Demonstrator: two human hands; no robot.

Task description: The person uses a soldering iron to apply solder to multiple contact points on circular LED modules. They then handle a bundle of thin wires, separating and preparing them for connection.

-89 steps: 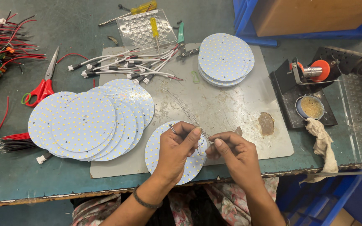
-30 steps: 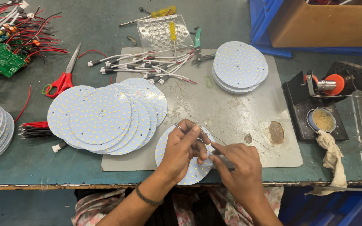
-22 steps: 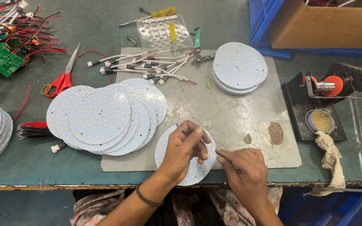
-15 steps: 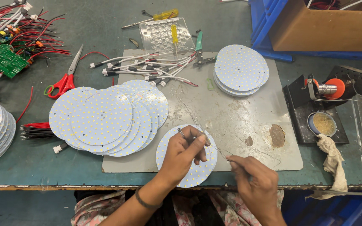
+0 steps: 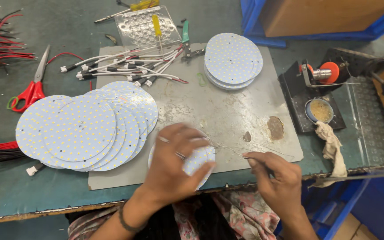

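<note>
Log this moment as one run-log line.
left hand: resting on round LED board | right hand: pinching thin wire beside it | LED board fan at left | scissors untouched

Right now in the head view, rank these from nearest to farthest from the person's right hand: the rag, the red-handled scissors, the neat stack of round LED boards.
From the right hand:
1. Rag, just to its right, by the bench edge.
2. Neat stack of round LED boards, up across the mat.
3. Red-handled scissors, far left.

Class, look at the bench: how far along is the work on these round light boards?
Seemingly done: a small neat stack of boards at the back. In hand: one board under the left hand, while the right hand pinches thin wire. Seemingly left: the fanned pile and the loose leads.
</note>
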